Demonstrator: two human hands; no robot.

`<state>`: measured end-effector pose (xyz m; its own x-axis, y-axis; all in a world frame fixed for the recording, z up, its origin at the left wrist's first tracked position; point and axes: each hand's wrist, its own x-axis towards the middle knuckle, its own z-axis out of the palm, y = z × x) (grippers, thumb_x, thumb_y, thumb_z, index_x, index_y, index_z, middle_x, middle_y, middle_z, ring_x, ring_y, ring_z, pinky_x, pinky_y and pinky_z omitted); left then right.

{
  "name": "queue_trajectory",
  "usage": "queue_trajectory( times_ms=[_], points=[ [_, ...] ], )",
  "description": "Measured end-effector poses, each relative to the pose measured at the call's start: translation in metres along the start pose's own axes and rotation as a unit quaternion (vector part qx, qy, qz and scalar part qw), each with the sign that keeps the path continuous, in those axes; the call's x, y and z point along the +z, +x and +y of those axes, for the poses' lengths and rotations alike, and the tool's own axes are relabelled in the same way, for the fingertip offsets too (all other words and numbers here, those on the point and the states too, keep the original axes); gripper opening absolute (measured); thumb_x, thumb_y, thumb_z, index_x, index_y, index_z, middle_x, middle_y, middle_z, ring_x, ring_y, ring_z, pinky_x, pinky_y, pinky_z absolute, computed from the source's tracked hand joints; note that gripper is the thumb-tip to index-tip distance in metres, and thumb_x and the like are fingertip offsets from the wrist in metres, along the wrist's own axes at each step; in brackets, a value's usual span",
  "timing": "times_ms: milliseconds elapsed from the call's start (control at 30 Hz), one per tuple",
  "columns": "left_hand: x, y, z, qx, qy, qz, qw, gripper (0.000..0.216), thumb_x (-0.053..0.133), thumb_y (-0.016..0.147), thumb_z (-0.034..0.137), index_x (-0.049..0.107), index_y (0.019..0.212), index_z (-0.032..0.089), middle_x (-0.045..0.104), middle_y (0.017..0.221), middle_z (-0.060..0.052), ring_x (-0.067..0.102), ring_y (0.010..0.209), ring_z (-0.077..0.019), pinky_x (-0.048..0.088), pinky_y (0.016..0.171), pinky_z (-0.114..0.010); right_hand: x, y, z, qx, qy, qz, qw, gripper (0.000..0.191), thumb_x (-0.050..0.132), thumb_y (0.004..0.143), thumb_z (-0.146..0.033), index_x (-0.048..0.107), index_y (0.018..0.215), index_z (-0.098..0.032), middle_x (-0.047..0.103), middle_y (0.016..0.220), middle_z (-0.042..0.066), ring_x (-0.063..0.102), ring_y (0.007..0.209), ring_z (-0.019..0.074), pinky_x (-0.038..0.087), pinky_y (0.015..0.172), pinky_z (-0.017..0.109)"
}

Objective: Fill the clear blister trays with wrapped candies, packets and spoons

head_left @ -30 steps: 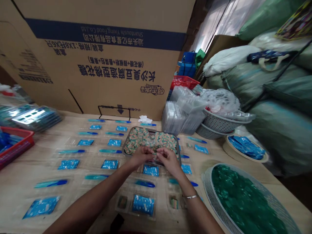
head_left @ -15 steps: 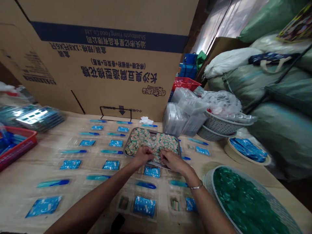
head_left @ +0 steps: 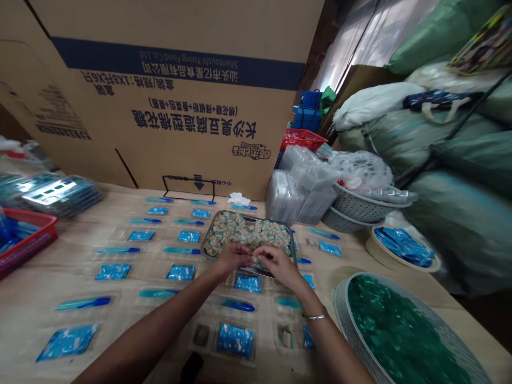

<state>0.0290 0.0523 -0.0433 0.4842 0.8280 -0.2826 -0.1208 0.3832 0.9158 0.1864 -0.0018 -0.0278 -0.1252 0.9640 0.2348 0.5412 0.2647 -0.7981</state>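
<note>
My left hand (head_left: 234,256) and my right hand (head_left: 276,261) meet over the front part of a metal tray (head_left: 294,250). The tray holds a heap of small striped pieces (head_left: 228,228), pale orange and green, like layered candies. Both hands have their fingers pinched together, nearly touching. Between my right fingertips shows a small greenish piece. What my left fingertips grip is too small to make out. Around the tray lie clear plastic trays (head_left: 256,349) in rows, bearing blue packets (head_left: 235,340) and slim blue sticks (head_left: 239,305). Two of the nearest also hold small striped pieces.
A large carton (head_left: 192,154) stands behind. At right are a round basket of green packets (head_left: 404,325), a bowl of blue packets (head_left: 404,246), grey baskets (head_left: 352,205) and stacked clear plastic trays (head_left: 284,194). A red basket (head_left: 36,240) of blue sticks sits left.
My right hand has lifted slightly from the heap and turned towards my left hand, its fingertips now pinching a small greenish piece. My left hand has barely moved.
</note>
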Motion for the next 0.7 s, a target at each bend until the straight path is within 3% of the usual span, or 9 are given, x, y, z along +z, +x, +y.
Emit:
queue_trajectory(
  times_ms=[167, 300, 467, 600, 700],
  points=[
    [-0.004, -0.004, 0.001, 0.005, 0.003, -0.035, 0.999, 0.033, 0.084, 0.044, 0.026, 0.066, 0.067, 0.011, 0.066, 0.060, 0.000, 0.061, 0.053, -0.0108, 0.050, 0.058, -0.023, 0.007, 0.004, -0.001, 0.016, -0.028, 0.000, 0.999, 0.013, 0.049, 0.079, -0.014, 0.061, 0.079, -0.018, 0.061, 0.075, 0.001, 0.057, 0.073, 0.0145, 0.041, 0.066, 0.024],
    [-0.009, -0.003, -0.001, 0.023, -0.002, -0.006, 1.000, 0.029, 0.083, 0.048, 0.023, 0.064, 0.067, 0.011, 0.062, 0.054, 0.004, 0.057, 0.049, -0.0081, 0.049, 0.056, -0.021, 0.007, 0.004, -0.001, 0.053, -0.055, -0.008, 0.997, 0.010, 0.052, 0.079, -0.015, 0.061, 0.077, -0.018, 0.061, 0.073, 0.001, 0.057, 0.071, 0.0145, 0.040, 0.066, 0.023],
    [-0.011, 0.000, 0.000, 0.034, -0.015, 0.025, 0.999, 0.035, 0.081, 0.049, 0.018, 0.064, 0.079, 0.013, 0.058, 0.052, 0.007, 0.056, 0.047, -0.0075, 0.050, 0.055, -0.022, 0.007, 0.005, -0.002, 0.109, -0.094, -0.009, 0.990, 0.009, 0.061, 0.068, -0.009, 0.059, 0.065, -0.017, 0.057, 0.069, 0.001, 0.054, 0.068, 0.0153, 0.035, 0.066, 0.025],
    [-0.010, 0.000, 0.002, 0.034, -0.019, 0.032, 0.999, 0.029, 0.082, 0.047, 0.016, 0.063, 0.069, 0.012, 0.063, 0.058, 0.004, 0.056, 0.048, -0.0073, 0.049, 0.053, -0.021, 0.009, 0.013, 0.003, 0.118, -0.057, -0.015, 0.991, 0.017, 0.063, 0.058, -0.004, 0.056, 0.061, -0.018, 0.053, 0.061, -0.003, 0.048, 0.060, 0.0123, 0.033, 0.062, 0.024],
    [-0.009, -0.002, 0.003, 0.038, -0.024, 0.040, 0.998, 0.027, 0.082, 0.047, 0.017, 0.063, 0.066, 0.012, 0.061, 0.056, 0.005, 0.056, 0.048, -0.0071, 0.049, 0.054, -0.021, 0.000, 0.016, 0.009, 0.125, -0.001, 0.010, 0.992, 0.014, 0.064, 0.060, -0.011, 0.053, 0.062, -0.019, 0.050, 0.057, -0.005, 0.047, 0.058, 0.0119, 0.034, 0.059, 0.023]
  ],
)
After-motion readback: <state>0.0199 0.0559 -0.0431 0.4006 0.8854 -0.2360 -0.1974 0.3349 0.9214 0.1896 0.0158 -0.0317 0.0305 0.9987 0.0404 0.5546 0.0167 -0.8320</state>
